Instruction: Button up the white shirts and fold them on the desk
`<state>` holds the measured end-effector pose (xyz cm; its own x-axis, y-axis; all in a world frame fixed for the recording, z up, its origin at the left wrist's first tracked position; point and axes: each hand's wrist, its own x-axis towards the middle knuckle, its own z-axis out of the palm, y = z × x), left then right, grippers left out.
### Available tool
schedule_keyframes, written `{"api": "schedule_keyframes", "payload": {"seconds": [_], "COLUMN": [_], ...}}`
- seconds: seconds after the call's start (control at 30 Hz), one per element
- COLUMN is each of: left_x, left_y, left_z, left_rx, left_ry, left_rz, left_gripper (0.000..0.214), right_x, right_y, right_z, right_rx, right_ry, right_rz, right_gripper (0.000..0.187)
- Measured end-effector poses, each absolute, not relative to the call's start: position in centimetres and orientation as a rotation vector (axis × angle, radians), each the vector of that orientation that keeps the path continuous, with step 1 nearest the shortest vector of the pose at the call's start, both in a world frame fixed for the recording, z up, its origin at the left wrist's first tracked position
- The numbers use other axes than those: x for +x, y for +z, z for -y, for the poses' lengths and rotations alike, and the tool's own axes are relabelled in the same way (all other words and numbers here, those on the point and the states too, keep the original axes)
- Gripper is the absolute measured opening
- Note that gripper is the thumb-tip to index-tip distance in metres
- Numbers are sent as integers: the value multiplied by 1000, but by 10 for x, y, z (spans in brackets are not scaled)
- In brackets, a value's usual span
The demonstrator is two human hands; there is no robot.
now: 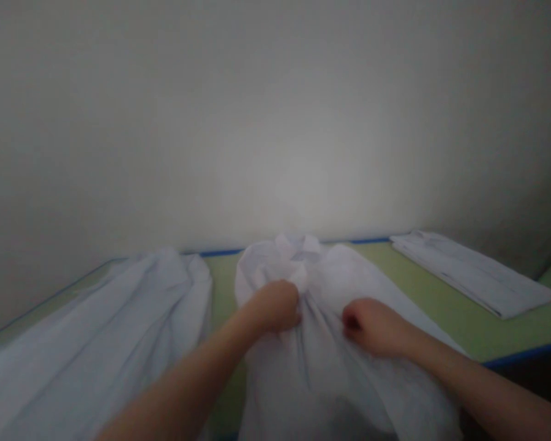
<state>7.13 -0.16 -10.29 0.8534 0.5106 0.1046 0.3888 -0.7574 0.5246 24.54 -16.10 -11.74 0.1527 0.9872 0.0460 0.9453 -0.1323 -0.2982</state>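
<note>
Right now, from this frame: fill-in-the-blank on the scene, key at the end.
1. The left hand and right hand are both at the middle garment, which is ____ in colour.
2. The folded cloth lies to the ____ of that garment.
3. The loose cloth lies to its ____.
4. The tabletop is green, but its edging is ____.

Missing words: white; right; left; blue.
</note>
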Motion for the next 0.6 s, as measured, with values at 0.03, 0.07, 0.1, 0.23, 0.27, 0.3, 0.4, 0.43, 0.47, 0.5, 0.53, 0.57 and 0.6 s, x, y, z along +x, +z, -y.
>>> {"api": "schedule_keyframes", "payload": {"seconds": [0.03,0.07,0.1,0.23,0.27,0.3,0.4,0.43,0.47,0.5,0.53,0.57,0.6], "left_x": [72,72,71,66,65,64,66,69,71,74,77,79,81], "left_y": [-103,-102,-100,-79,-75,-72,-73,-76,-81,-85,-90,-95,-100], "left_z": [2,2,1,-4,-4,-2,10,16,23,28,34,38,42], "left_rx": [2570,2625,2668,2531,2473,2416,2269,2228,2190,2151,2112,2074,2040], "left_ry": [340,332,312,236,231,231,215,201,187,177,172,169,165], "left_rz": [-638,-612,-589,-561,-530,-488,-352,-324,-307,-301,-304,-315,-329], "left_gripper": [13,14,15,14,16,18,23,25,27,29,30,30,30], "right_x": [247,248,250,257,257,256,249,245,242,238,235,232,230], "right_y": [-117,-116,-114,-99,-94,-88,-74,-72,-71,-71,-73,-76,-80], "right_z": [161,161,161,163,163,164,169,171,173,176,178,181,184], "right_rx": [-2169,-2158,-2144,-2079,-2057,-2032,-1949,-1929,-1918,-1911,-1906,-1899,-1885], "right_ry": [270,307,336,360,375,404,535,571,597,610,607,592,570], "right_rz": [1875,1868,1854,1716,1666,1611,1453,1420,1402,1391,1380,1363,1342], "right_gripper": [6,5,5,7,7,7,8,10,11,12,12,13,14]}}
